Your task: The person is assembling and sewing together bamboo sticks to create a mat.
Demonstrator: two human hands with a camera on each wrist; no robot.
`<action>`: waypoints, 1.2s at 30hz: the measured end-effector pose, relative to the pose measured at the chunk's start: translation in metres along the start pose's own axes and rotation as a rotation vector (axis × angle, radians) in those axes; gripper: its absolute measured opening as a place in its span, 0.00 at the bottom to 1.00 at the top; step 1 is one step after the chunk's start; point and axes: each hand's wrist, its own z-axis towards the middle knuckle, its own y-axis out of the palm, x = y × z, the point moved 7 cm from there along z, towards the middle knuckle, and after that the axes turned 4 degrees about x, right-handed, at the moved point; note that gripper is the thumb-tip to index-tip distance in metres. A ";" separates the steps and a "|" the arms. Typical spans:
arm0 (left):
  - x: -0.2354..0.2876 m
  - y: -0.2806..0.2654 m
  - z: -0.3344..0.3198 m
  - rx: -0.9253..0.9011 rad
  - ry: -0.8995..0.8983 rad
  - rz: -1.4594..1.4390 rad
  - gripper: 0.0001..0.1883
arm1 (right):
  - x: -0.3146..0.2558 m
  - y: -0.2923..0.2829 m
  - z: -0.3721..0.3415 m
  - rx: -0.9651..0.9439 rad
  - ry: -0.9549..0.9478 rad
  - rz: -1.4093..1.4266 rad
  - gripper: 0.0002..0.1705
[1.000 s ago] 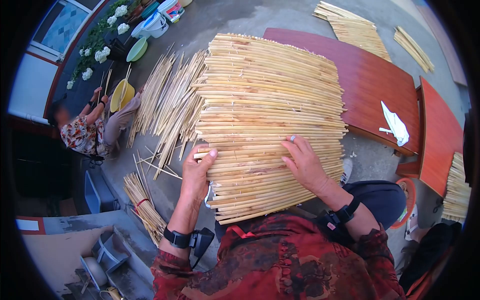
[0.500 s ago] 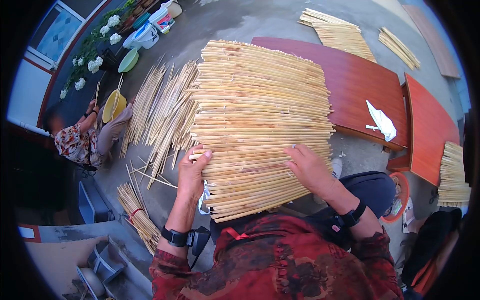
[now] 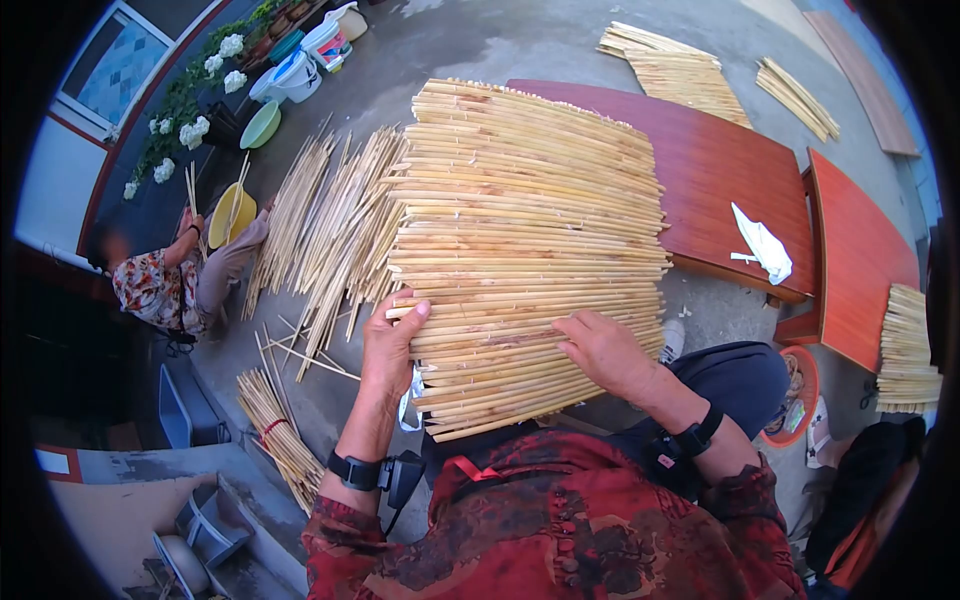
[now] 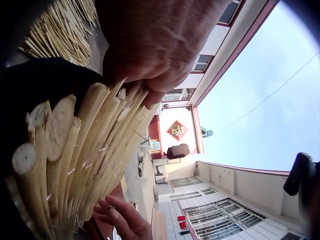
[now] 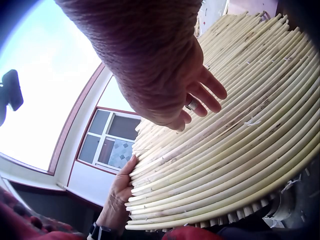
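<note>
A mat of pale reed stalks (image 3: pixel 530 200), laid side by side and tied in rows with thread, slopes across the person's lap toward the table. At its left edge the left hand (image 3: pixel 388 345) grips the stalks, thumb on top and the other fingers underneath, mostly hidden. Cut stalk ends (image 4: pixel 55 130) show up close in the left wrist view. Over the mat's right-hand lower part, the right hand (image 3: pixel 605 355) has its fingers loosely bent, close to the surface. A ring (image 5: pixel 191 104) shows on one finger in the right wrist view. White cord (image 3: pixel 410 400) hangs by the mat's lower left corner.
A dark red table (image 3: pixel 740 200) bearing a white bag (image 3: pixel 762 245) stands beyond the mat. Loose reeds (image 3: pixel 330 230) and a tied bundle (image 3: pixel 280 440) lie to the left. Another person (image 3: pixel 165 275) sits there near a yellow bucket (image 3: pixel 232 213). An orange basket (image 3: pixel 795 395) is at the right.
The head view has shifted. My right hand has moved left and a little toward me over the mat, turning so its ring no longer shows from above. My left hand keeps its grip.
</note>
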 end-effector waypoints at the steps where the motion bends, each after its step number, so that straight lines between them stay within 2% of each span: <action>1: -0.001 -0.001 0.000 0.001 -0.004 0.001 0.20 | -0.001 0.000 0.000 -0.003 0.003 0.001 0.14; 4: -0.002 0.002 0.001 -0.031 -0.002 0.015 0.20 | -0.007 -0.020 -0.003 -0.002 0.003 -0.029 0.15; 6: -0.002 0.000 0.000 -0.011 0.028 0.005 0.19 | -0.014 -0.074 -0.009 0.122 -0.011 -0.094 0.15; 7: 0.006 -0.008 -0.005 -0.011 0.028 0.006 0.19 | -0.015 -0.089 -0.006 0.122 -0.010 -0.094 0.15; 8: 0.013 -0.013 -0.010 0.015 0.028 0.020 0.19 | -0.009 -0.113 -0.009 0.206 0.052 -0.064 0.16; 9: 0.007 0.001 -0.001 -0.037 -0.002 0.027 0.18 | 0.001 -0.143 -0.029 0.316 0.174 -0.086 0.17; 11: 0.002 -0.010 0.004 -0.004 0.023 0.090 0.18 | 0.014 -0.172 -0.047 0.453 0.249 -0.065 0.15; 12: -0.010 0.011 0.018 -0.082 -0.002 0.084 0.18 | 0.045 -0.202 -0.084 0.694 0.381 0.003 0.13; 13: 0.003 -0.009 0.004 -0.017 0.032 0.089 0.18 | 0.051 -0.208 -0.094 0.729 0.377 0.023 0.12; 15: 0.005 0.003 -0.001 -0.024 0.012 0.082 0.19 | 0.138 -0.198 -0.171 0.868 0.702 0.192 0.11; 17: 0.004 -0.016 0.009 -0.016 0.077 0.135 0.21 | 0.176 -0.182 -0.203 0.811 0.812 0.194 0.13; 18: -0.002 -0.005 0.015 -0.062 0.066 0.143 0.21 | 0.201 -0.167 -0.237 0.799 0.963 0.188 0.12; 21: 0.003 -0.018 0.013 -0.063 0.056 0.184 0.22 | 0.263 -0.071 -0.308 0.575 1.310 0.142 0.11; 23: 0.007 -0.031 0.013 0.005 0.100 0.205 0.23 | 0.285 -0.039 -0.335 0.643 1.332 0.190 0.10; 24: 0.012 -0.010 0.004 -0.044 0.062 0.203 0.23 | 0.299 -0.021 -0.346 0.642 1.342 0.203 0.10; 26: 0.013 -0.019 0.008 -0.066 0.064 0.215 0.23 | 0.297 0.003 -0.348 0.259 1.261 -0.290 0.10; 27: 0.014 -0.016 0.008 -0.071 0.084 0.238 0.23 | 0.312 0.021 -0.350 0.248 1.251 -0.263 0.10; 29: 0.014 -0.016 0.009 -0.069 0.084 0.245 0.22 | 0.322 0.032 -0.375 0.193 1.476 -0.370 0.11; 31: 0.017 -0.018 0.007 -0.054 0.101 0.260 0.22 | 0.318 0.034 -0.379 0.007 1.497 -0.404 0.13; 33: 0.021 -0.027 0.012 -0.012 0.159 0.269 0.20 | 0.319 0.036 -0.384 0.067 1.487 -0.463 0.12; 35: 0.019 -0.021 0.015 -0.126 0.188 0.291 0.19 | 0.340 0.053 -0.401 -0.016 1.491 -0.531 0.16; 36: 0.018 -0.019 0.016 -0.121 0.180 0.273 0.18 | 0.348 0.060 -0.405 -0.059 1.455 -0.575 0.15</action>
